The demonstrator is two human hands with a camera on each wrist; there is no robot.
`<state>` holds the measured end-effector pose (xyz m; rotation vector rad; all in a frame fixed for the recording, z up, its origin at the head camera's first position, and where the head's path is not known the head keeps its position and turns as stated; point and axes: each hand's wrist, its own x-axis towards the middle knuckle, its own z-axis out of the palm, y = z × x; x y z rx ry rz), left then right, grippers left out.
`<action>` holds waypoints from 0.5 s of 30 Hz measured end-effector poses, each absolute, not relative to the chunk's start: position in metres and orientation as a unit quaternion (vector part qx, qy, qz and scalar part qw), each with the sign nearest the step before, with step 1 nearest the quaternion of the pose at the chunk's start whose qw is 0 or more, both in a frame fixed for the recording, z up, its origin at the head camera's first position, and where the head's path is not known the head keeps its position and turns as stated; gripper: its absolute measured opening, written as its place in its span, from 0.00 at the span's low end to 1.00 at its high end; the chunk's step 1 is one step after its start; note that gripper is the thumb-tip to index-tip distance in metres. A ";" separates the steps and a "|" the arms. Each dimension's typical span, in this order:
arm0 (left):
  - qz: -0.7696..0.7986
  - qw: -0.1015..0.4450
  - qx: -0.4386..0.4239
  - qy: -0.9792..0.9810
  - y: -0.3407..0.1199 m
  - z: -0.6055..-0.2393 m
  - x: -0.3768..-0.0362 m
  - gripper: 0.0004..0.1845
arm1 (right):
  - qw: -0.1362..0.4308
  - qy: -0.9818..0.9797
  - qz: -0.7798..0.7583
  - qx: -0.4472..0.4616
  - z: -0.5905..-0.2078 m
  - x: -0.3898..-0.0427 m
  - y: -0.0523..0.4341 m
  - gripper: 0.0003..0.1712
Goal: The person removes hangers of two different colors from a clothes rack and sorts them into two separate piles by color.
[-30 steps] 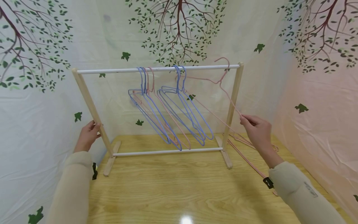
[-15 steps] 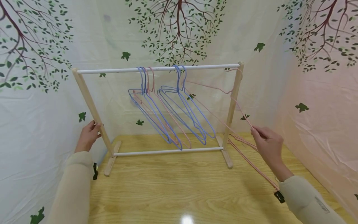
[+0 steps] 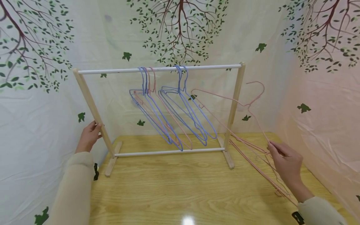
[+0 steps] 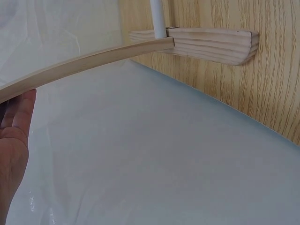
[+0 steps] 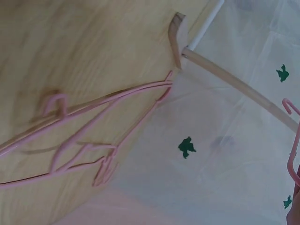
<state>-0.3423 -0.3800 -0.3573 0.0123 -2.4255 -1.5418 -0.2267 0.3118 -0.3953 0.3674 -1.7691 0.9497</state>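
Observation:
My right hand (image 3: 288,161) pinches a pink wire hanger (image 3: 249,105) by its lower right arm. The hanger is off to the right of the wooden clothes rack (image 3: 237,93), its hook up and its far end partly behind the right post. On the rack's left post (image 3: 90,101), my left hand (image 3: 88,136) grips about two thirds of the way down; the left wrist view shows its fingers (image 4: 23,110) against the wood. From the white top rail (image 3: 112,71) hang several blue and pink hangers (image 3: 154,81) in one cluster and several blue hangers (image 3: 185,78) in another.
Several pink hangers (image 5: 84,110) lie on the wood-grain table to the right of the rack, overlapping each other. A white bottom rail (image 3: 168,153) joins the rack's feet. Printed sheeting (image 3: 315,103) encloses the back and sides.
My right hand has moved right and down, taking the pink hanger from in front of the rack's right end to beyond the right post. My left hand stays on the left post.

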 end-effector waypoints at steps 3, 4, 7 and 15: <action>-0.529 0.137 0.007 -0.838 -0.379 -0.358 -0.342 0.29 | 0.519 -0.742 0.399 0.141 -0.409 -0.224 0.328 0.09; -0.528 0.137 0.008 -0.838 -0.379 -0.358 -0.342 0.29 | 0.519 -0.741 0.403 0.140 -0.411 -0.221 0.331 0.09; -0.527 0.137 0.008 -0.839 -0.379 -0.357 -0.342 0.29 | 0.518 -0.737 0.412 0.138 -0.414 -0.213 0.339 0.09; -0.525 0.132 0.007 -0.841 -0.379 -0.356 -0.340 0.30 | 0.530 -0.725 0.417 0.140 -0.415 -0.192 0.353 0.05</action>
